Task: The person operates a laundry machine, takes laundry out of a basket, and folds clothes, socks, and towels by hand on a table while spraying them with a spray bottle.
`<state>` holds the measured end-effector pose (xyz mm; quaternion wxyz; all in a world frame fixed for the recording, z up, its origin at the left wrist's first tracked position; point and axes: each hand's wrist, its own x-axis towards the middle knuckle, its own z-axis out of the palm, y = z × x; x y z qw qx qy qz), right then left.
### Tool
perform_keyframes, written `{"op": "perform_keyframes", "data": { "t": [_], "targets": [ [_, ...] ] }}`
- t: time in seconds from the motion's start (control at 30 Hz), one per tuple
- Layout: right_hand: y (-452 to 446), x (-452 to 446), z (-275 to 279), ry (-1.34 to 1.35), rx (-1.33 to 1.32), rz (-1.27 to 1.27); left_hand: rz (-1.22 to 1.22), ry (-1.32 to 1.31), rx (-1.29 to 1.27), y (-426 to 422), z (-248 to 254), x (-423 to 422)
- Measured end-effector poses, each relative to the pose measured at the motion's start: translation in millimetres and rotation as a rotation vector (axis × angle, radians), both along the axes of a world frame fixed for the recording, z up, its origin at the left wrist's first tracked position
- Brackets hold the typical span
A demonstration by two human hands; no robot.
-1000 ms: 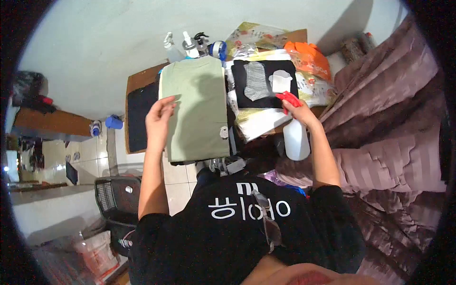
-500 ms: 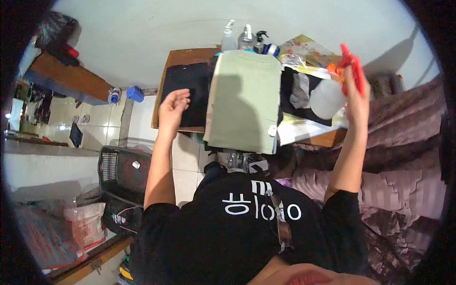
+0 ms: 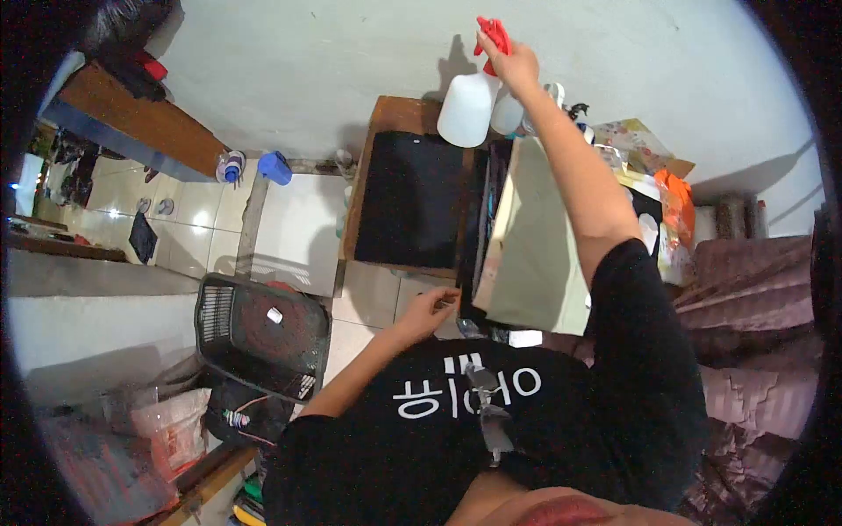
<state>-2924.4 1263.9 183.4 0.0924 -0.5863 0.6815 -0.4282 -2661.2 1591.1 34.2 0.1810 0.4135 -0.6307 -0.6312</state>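
The right grip (image 3: pixel 516 66) holds a rounded plastic spray bottle (image 3: pixel 466 110).

Fisheye edges curve into black; glare dots glossy cream floor tiles (image 3: pixel 200 186); shadows mark the pale grey wall (image 3: pixel 360 61)

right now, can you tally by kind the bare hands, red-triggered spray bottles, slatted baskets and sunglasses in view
Bare hands (left hand, right hand): 2
Red-triggered spray bottle: 1
Slatted basket: 1
Sunglasses, one pair: 1
Total: 5
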Motion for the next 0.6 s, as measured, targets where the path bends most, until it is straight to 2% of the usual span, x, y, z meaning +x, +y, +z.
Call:
{"op": "perform_keyframes", "data": {
  "t": [0.1,0.13,0.23,0.27,0.3,0.37,0.4,0.43,0.5,0.57,0.6],
  "targets": [
    [-38,16,-65,-0.154,0.009,-0.087,-0.004,-0.056,0.026,-20,-5,24],
    [-39,26,-76,-0.144,0.043,-0.146,0.016,-0.040,0.041,-27,-9,30],
    [-36,36,-114,-0.061,-0.076,-0.228,0.061,0.007,-0.011,-45,-23,37],
    [-48,29,-128,-0.176,-0.011,-0.286,0.075,0.024,-0.041,-50,-22,37],
    [-53,17,-143,-0.261,0.031,-0.218,0.065,0.022,-0.029,-55,-22,37],
    [-42,9,-125,-0.433,0.110,-0.085,0.045,0.020,-0.005,-74,-8,30],
    [-29,4,-107,-0.440,0.254,-0.065,0.049,0.087,-0.015,-78,-16,27],
    [-3,3,-83,-0.598,0.278,0.007,0.009,0.093,-0.009,-83,-12,21],
    [40,-21,-51,-0.727,0.250,0.102,-0.063,0.109,-0.010,-94,7,4],
    [106,-42,2,-0.682,0.213,0.191,-0.169,0.064,0.047,-97,14,-16],
    [143,-46,25,-0.667,0.206,0.155,-0.226,0.025,0.053,-95,8,-27]
  ]
}}
